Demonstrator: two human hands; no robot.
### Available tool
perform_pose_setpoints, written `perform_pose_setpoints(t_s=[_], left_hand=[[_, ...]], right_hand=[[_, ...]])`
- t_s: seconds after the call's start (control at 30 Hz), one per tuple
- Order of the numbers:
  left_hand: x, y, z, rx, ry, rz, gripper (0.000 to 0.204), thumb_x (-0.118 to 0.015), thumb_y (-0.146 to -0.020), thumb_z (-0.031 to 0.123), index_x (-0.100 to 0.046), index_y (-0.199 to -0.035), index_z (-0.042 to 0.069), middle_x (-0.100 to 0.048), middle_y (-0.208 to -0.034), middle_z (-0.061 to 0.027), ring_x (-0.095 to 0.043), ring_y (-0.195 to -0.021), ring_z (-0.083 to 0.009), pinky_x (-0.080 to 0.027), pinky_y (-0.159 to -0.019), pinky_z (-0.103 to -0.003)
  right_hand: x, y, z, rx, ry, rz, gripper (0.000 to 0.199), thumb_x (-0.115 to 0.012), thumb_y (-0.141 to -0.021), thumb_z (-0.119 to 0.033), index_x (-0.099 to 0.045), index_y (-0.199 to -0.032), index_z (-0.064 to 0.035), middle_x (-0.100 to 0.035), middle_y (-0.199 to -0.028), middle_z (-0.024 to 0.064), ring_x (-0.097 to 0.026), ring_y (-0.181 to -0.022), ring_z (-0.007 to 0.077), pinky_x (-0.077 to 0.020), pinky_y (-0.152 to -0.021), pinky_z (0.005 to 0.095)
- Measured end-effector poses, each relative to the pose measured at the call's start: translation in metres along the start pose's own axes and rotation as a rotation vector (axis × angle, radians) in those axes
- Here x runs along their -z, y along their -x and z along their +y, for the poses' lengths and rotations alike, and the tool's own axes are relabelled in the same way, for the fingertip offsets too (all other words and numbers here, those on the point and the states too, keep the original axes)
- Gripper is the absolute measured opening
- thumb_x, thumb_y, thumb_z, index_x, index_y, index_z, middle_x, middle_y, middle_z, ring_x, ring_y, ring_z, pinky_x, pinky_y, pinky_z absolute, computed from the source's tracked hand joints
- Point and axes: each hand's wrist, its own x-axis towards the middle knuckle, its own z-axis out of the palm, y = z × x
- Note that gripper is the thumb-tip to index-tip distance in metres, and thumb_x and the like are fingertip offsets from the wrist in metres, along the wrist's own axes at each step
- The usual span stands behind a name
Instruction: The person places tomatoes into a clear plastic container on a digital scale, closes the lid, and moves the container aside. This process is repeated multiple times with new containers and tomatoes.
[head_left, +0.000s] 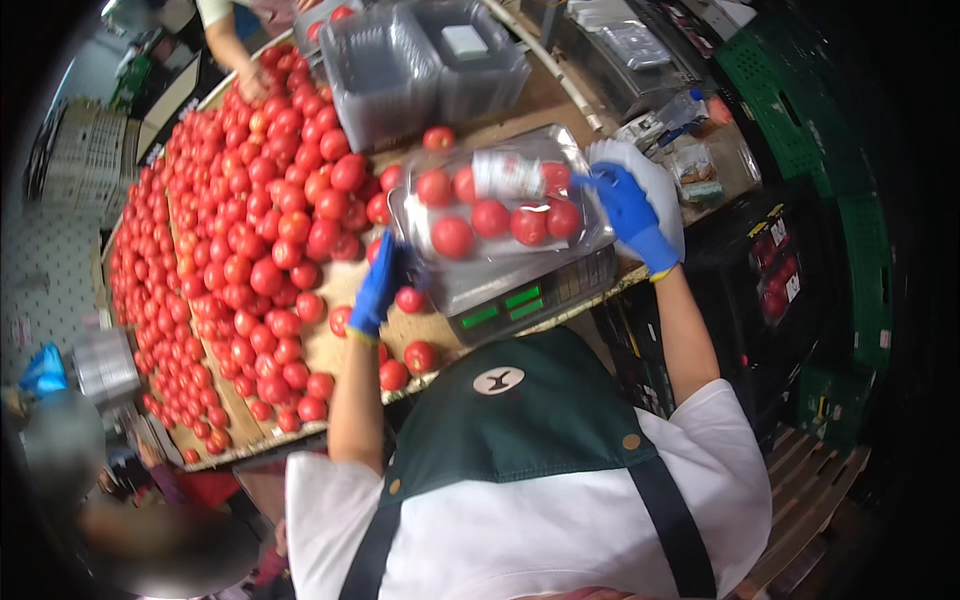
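Note:
A clear plastic clamshell tray (500,205) holding several red tomatoes rests on a grey digital scale (520,290) with green displays. A white label sits on the tray's lid. My left hand (380,285), in a blue glove, holds the tray's left edge. My right hand (635,205), in a blue and white glove, presses on the tray's right end near the label. Loose tomatoes (410,300) lie beside my left hand.
A large heap of red tomatoes (250,230) covers the cardboard-lined table to the left. Stacked empty clear trays (420,70) stand at the back. Another person's hand (250,80) reaches into the heap at top left. Green and black crates (800,200) stand on the right.

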Motion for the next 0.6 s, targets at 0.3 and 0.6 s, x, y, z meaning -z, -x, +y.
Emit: perform_pose_setpoints(t_s=[0.3,0.6], left_hand=[[-0.050,0.046,-0.016,0.070,0.295,0.000,0.018,-0.046,-0.097,0.018,-0.052,-0.096,0.001,-0.062,-0.079,-0.0119,-0.060,-0.064,-0.0186,-0.046,-0.052,-0.027],[-0.050,0.038,-0.024,-0.093,0.061,0.116,0.019,-0.047,-0.096,0.024,-0.048,-0.085,0.007,-0.051,-0.064,-0.0040,-0.050,-0.050,-0.0119,-0.038,-0.043,-0.022]], right_hand=[[-0.039,0.074,-0.016,-1.158,-1.027,-0.093,0.033,-0.052,-0.093,-0.037,-0.052,-0.109,-0.0078,-0.063,-0.080,0.0080,-0.059,-0.058,0.0142,-0.0482,-0.051,0.0244],[-0.085,0.076,-0.031,-0.743,-0.374,0.437,0.028,-0.054,-0.091,-0.025,-0.058,-0.108,-0.0035,-0.059,-0.093,0.0040,-0.056,-0.078,0.0214,-0.0471,-0.072,0.0356]])
